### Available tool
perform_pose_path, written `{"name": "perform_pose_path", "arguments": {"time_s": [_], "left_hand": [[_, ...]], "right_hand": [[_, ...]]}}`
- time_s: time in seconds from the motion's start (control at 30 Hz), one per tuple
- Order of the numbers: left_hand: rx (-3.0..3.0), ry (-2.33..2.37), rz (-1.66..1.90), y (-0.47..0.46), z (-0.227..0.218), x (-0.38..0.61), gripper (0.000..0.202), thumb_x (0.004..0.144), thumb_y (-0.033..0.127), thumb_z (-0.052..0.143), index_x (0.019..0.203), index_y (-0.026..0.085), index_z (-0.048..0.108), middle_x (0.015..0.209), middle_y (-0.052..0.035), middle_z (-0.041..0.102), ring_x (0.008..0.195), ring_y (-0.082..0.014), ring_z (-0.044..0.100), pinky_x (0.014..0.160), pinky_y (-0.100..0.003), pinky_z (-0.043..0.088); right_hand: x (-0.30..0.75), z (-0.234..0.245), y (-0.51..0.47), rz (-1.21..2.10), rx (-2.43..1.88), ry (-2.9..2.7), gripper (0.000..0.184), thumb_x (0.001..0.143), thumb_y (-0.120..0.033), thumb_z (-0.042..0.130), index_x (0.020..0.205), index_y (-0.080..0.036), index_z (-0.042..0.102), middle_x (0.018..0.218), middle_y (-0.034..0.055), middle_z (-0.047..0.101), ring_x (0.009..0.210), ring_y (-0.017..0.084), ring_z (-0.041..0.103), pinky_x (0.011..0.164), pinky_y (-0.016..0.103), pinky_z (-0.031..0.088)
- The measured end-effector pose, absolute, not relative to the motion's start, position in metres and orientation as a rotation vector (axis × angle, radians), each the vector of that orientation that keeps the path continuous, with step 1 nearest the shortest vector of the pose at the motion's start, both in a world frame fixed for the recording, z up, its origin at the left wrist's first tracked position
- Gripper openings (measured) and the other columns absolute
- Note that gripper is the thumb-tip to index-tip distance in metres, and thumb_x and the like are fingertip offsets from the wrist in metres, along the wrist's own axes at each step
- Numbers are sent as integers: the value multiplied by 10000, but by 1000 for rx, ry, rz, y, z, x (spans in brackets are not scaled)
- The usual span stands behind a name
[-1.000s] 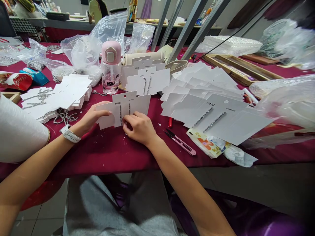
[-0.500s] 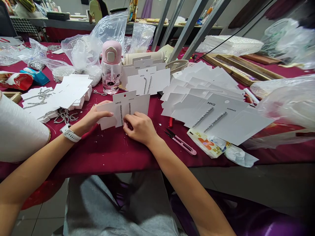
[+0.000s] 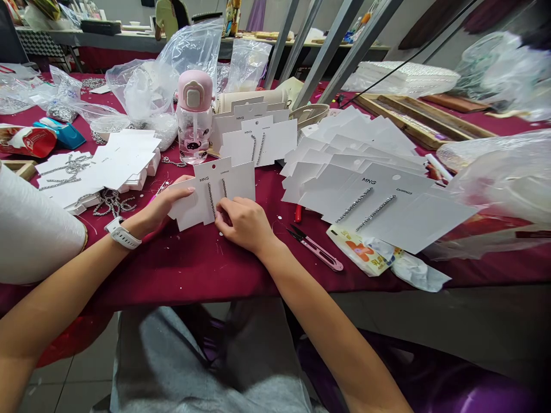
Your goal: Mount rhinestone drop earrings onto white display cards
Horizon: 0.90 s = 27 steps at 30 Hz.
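My left hand (image 3: 159, 205), with a white watch on its wrist, grips the left edge of a white earring card (image 3: 241, 181) between thumb and fingers. The card is printed MNG and stands tilted above the cloth. Two sparkling rhinestone strand earrings (image 3: 210, 198) hang down its front. My right hand (image 3: 246, 225) is curled, thumb and forefinger pinched at the lower end of the strands; the fingertips partly hide what they hold. Close by on the right lie pink thread snips (image 3: 321, 254) and a fanned pile of white cards (image 3: 387, 198), the top one bearing two strands.
Behind the card stand a pink-lidded bottle (image 3: 195, 117) and upright earring cards (image 3: 275, 142). Blank cards (image 3: 124, 158) with loose rhinestone strands (image 3: 112, 202) lie left, beside a large white roll (image 3: 38, 229). Metal bars (image 3: 331, 51) slant across the back. The table's front edge is near my lap.
The card has shifted slightly left and turned a little in my left hand. My right hand stays at the strands' lower end, almost unmoved.
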<state>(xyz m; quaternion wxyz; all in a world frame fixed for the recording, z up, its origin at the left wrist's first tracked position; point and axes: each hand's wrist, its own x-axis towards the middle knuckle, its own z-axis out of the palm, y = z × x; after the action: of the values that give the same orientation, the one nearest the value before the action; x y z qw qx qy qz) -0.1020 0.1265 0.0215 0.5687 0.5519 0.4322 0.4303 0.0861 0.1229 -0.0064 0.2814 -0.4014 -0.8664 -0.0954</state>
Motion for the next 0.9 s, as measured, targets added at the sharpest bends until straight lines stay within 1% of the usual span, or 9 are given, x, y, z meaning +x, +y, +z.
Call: {"name": "perform_pose_path", "arguments": {"time_s": [0.17, 0.37, 0.7, 0.9], "left_hand": [[1325, 1021, 1021, 129, 18, -103, 356, 738, 344, 538, 1043, 160, 531, 1020, -36, 579, 847, -164, 532, 721, -270, 424], [1346, 1026, 1026, 130, 18, -103, 383, 733, 364, 529, 1056, 158, 539, 1052, -49, 571, 909, -188, 528, 801, -314, 425], [1366, 1017, 1031, 131, 17, -103, 353, 751, 379, 533, 1030, 165, 560, 1039, -43, 578, 866, -169, 528, 751, -271, 419], [1353, 1028, 1011, 130, 17, -104, 373, 761, 382, 522, 1070, 173, 536, 1043, -43, 569, 854, -167, 528, 728, -271, 420]], "right_hand": [[86, -8, 124, -271, -1117, -2249, 196, 777, -208, 410, 724, -142, 586, 572, 21, 520, 530, 114, 404, 563, 236, 305], [86, -9, 124, -266, -1139, -2202, 206, 784, -220, 403, 726, -147, 586, 561, 13, 508, 524, 110, 399, 556, 235, 301], [86, -7, 123, -235, -1131, -2219, 213, 783, -216, 398, 724, -144, 589, 563, 14, 522, 521, 107, 406, 558, 230, 306], [86, -5, 122, -180, -1122, -2293, 207, 778, -222, 398, 722, -143, 581, 576, 25, 527, 532, 113, 402, 563, 234, 303]]}}
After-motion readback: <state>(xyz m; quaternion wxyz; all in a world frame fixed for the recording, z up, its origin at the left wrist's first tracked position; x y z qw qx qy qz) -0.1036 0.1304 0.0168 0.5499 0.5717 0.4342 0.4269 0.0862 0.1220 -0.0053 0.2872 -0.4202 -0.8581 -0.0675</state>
